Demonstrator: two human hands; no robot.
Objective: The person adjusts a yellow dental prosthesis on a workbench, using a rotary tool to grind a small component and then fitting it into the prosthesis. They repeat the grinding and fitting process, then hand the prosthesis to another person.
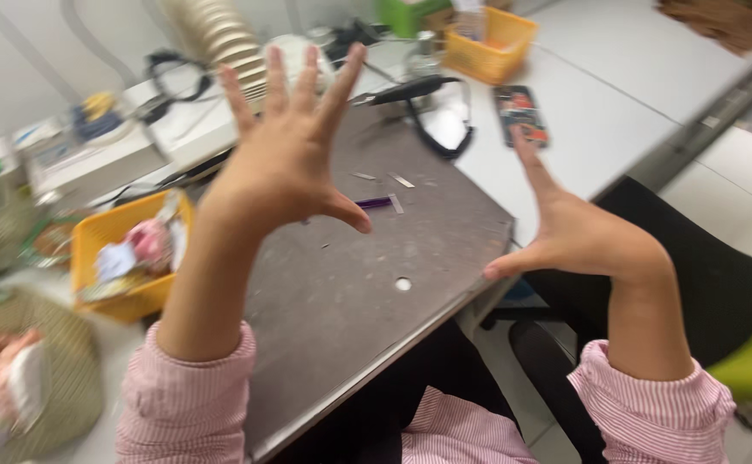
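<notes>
Nearest the camera, two pink striped sleeves [188, 404] frame a dark grey work plate [367, 283] that lies on the bench, its near edge running toward the lap. The left hand [286, 159] is raised above the plate's left part with all fingers spread wide, released and grasping nothing. The right hand [578, 232] hangs past the plate's right edge, also spread and empty, fingers pointing away. Between the hands, near the plate's middle, lies a small purple tool [373, 204] with a few thin metal slivers [401, 180] just beside it, touched by neither hand. A yellow bin [105, 236] of scraps sits off the plate's left edge. Farther out, a phone [522, 114] lies on the white bench beyond the right hand, and a second yellow basket [489, 47] stands toward the far edge.
</notes>
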